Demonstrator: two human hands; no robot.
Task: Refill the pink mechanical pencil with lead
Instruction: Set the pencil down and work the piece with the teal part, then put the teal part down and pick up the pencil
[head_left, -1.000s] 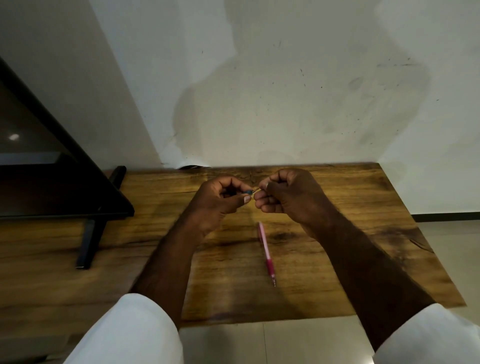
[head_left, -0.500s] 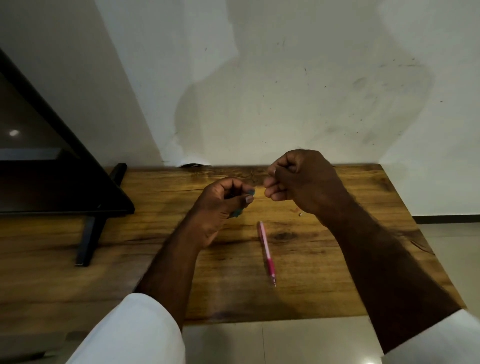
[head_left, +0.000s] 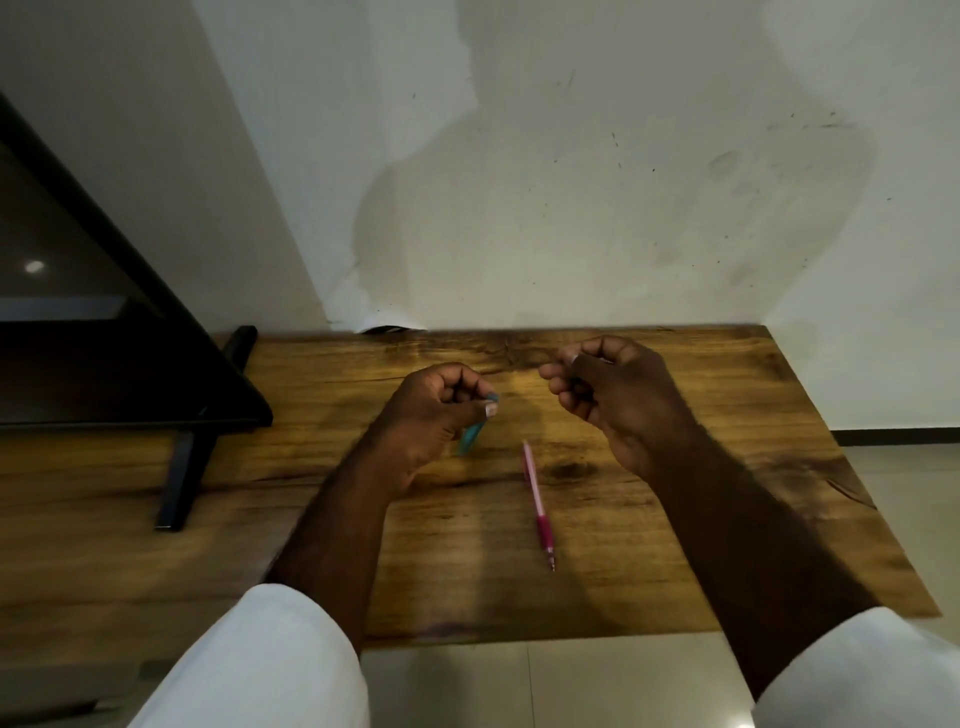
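— Wooden counter (head_left: 753, 395): where's the pink pencil (head_left: 537, 499)?
— Lying between both hands. Left hand (head_left: 436, 410) fingers curl round a teal lead tube (head_left: 470, 439); right hand (head_left: 618, 400) fingers pinched, on what I can't tell.

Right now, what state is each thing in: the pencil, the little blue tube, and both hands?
Pencil: lying flat on the table, untouched, tip toward the person.
Blue tube: tilted, gripped in the left hand.
Right hand: fingers curled; any contents hidden.
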